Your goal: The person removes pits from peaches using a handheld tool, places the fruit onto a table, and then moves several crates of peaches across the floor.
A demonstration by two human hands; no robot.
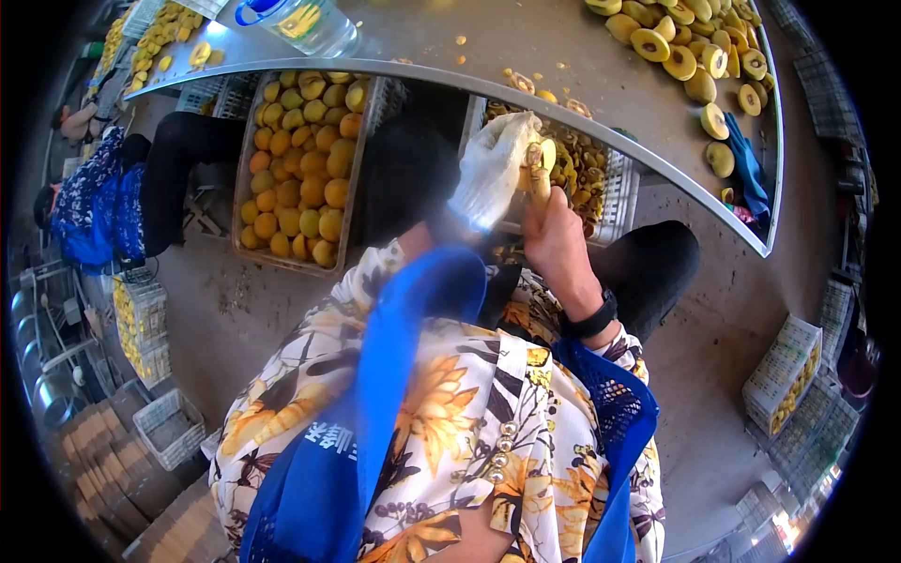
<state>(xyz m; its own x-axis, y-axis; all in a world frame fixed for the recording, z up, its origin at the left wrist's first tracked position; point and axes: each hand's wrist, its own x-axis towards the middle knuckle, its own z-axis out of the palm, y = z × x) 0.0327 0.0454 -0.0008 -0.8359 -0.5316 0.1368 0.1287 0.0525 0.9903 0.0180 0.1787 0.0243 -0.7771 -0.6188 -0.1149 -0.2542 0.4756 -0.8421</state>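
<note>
My left hand (496, 174), in a pale work glove, is closed around a small yellow piece of peach (533, 150), mostly hidden by the glove. My bare right hand (558, 239), with a black band on its wrist, grips a short tool with a yellowish handle (540, 185). The tool's upper end meets the fruit at the gloved fingers; its exact shape is hard to make out. Both hands are above a white crate (615, 202) of brown and yellow pits and scraps, just below the table edge.
The metal table (535, 52) carries a pile of peach halves (680, 61), a blue glove (746, 164) and a clear jug (305, 23). A crate of whole peaches (298, 174) stands on the floor at left. Another person (103, 206) sits further left.
</note>
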